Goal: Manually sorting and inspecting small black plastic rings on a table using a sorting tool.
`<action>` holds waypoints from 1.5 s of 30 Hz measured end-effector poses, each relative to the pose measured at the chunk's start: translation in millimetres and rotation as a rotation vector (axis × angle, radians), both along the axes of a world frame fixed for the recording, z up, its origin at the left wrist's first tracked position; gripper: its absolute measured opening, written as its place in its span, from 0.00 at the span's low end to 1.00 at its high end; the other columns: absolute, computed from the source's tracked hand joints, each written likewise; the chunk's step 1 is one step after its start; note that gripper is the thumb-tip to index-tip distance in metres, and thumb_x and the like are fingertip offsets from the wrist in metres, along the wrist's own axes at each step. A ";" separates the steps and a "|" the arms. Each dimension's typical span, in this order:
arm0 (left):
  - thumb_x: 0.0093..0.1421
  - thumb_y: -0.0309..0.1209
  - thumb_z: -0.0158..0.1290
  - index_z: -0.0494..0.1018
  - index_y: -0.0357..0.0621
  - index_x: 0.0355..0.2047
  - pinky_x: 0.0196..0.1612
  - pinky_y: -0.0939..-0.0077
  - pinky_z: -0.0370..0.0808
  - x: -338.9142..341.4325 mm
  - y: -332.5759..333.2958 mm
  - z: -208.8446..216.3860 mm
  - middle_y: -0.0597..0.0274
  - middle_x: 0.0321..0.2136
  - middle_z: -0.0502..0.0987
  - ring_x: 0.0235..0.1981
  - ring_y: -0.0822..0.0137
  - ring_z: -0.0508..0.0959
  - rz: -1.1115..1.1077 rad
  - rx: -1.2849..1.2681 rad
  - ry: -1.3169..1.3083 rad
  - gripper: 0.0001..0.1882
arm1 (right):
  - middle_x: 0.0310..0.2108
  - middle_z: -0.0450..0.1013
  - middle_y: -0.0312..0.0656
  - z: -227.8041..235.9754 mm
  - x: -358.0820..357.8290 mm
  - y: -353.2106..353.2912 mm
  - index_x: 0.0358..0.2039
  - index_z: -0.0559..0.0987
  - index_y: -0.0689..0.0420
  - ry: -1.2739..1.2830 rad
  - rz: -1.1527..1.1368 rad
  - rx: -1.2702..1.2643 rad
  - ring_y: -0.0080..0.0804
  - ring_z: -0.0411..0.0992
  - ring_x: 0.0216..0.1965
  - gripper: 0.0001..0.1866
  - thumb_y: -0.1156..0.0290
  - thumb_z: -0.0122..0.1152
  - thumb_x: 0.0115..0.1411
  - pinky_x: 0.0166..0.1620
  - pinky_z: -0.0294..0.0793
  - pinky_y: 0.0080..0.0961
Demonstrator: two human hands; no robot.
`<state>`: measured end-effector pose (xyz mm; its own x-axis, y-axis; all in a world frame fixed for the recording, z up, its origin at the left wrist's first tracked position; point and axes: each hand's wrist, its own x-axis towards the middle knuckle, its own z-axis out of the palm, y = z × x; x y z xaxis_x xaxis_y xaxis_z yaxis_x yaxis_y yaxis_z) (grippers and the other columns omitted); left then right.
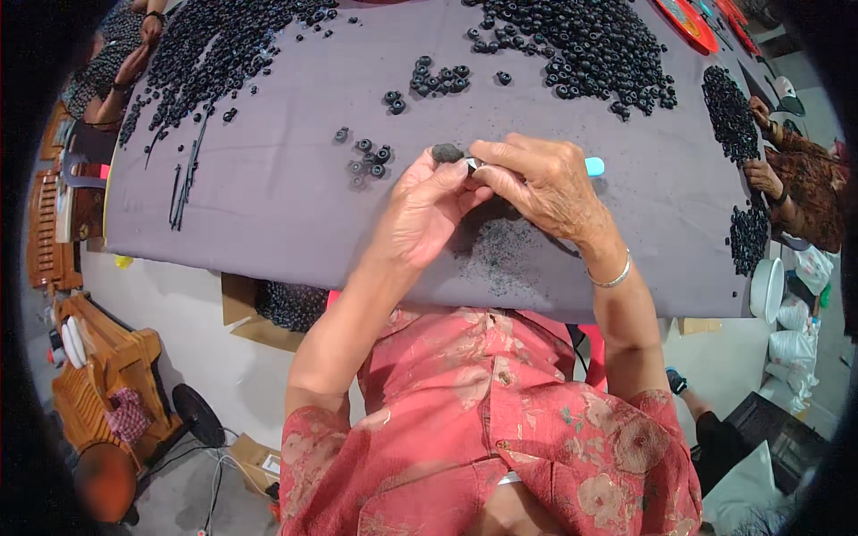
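Over the near part of the cloth-covered table [295,210], my two hands meet fingertip to fingertip. My left hand [420,210] is closed, with a small black ring-shaped part [473,165] pinched at the thumb, its edge catching light. A dark round lump [447,153] shows at its fingertips. My right hand [545,183] is closed too, thumb and fingers pressed against that small part. A light-blue rounded end [594,167] sticks out past the right hand; whether the hand grips it is hidden. Dark crumbs [505,255] lie scattered below the hands.
Loose black ring-like parts [367,161] lie left of my hands. Large heaps of such parts [599,54] cover the far side. Thin black strips [186,188] lie at left. A person's hands [761,174] are beside a right-hand pile; another person's hands [136,62] are at far left.
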<state>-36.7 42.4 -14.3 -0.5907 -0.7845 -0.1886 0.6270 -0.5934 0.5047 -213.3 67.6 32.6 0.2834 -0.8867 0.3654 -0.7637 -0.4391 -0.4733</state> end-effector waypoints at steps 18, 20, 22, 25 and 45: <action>0.62 0.29 0.53 0.63 0.43 0.45 0.38 0.74 0.76 3.6 -1.8 -3.9 0.63 0.36 0.73 0.36 0.70 0.76 -0.195 -0.019 0.029 0.14 | 0.23 0.71 0.39 6.9 0.5 -1.3 0.29 0.79 0.62 -0.399 0.142 0.151 0.29 0.69 0.24 0.08 0.74 0.68 0.48 0.30 0.67 0.23; 0.61 0.29 0.53 0.63 0.42 0.46 0.37 0.73 0.76 5.5 -2.3 -3.3 0.63 0.36 0.73 0.36 0.69 0.76 -0.247 -0.054 0.059 0.15 | 0.22 0.71 0.39 8.3 -1.7 -1.0 0.27 0.79 0.62 -0.406 0.167 0.181 0.27 0.68 0.24 0.07 0.74 0.67 0.49 0.29 0.67 0.23; 0.60 0.29 0.55 0.62 0.42 0.46 0.37 0.73 0.76 5.5 -0.7 -0.4 0.62 0.34 0.73 0.35 0.69 0.76 -0.345 -0.023 0.133 0.17 | 0.20 0.70 0.38 7.2 -4.0 -1.0 0.25 0.79 0.62 -0.521 0.224 0.266 0.25 0.67 0.23 0.05 0.74 0.65 0.51 0.28 0.65 0.22; 0.59 0.27 0.56 0.63 0.41 0.46 0.34 0.75 0.76 9.7 -2.4 9.7 0.63 0.32 0.73 0.33 0.70 0.76 -0.300 -0.053 0.001 0.18 | 0.19 0.69 0.40 11.1 -3.4 -3.1 0.25 0.78 0.63 -0.508 0.175 0.376 0.24 0.66 0.22 0.06 0.73 0.63 0.54 0.28 0.65 0.24; 0.52 0.29 0.58 0.74 0.38 0.34 0.32 0.62 0.71 94.0 -39.3 -1.9 0.52 0.26 0.72 0.27 0.53 0.74 0.567 -1.113 -1.554 0.10 | 0.26 0.75 0.52 -38.2 69.3 -115.6 0.27 0.79 0.60 0.149 -0.094 0.035 0.54 0.73 0.31 0.09 0.67 0.61 0.50 0.35 0.72 0.43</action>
